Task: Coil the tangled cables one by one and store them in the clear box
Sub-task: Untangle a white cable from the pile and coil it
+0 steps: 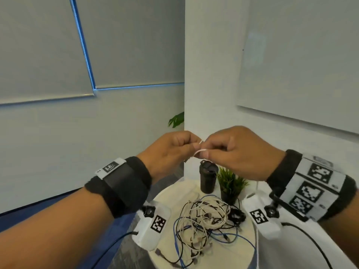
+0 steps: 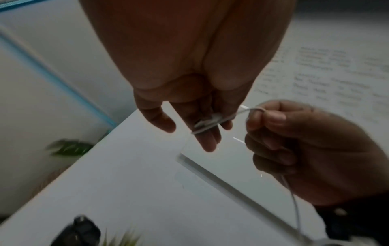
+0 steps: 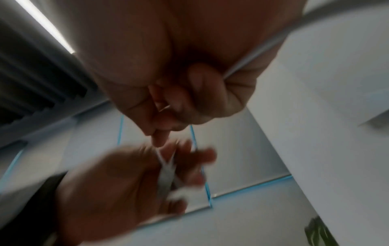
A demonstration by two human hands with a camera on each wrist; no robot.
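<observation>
Left hand and right hand pinch thin white cable high above tangled cables on round table; cable looks light, limp, slippery; best gripped near plug; clear box not visible

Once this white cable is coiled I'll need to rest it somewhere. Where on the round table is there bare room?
Bare tabletop shows at the far left, between the black cup and the table's edge. The middle is crowded with the cable tangle; the plant crowds the back. The wrist rigs hide both sides.
</observation>
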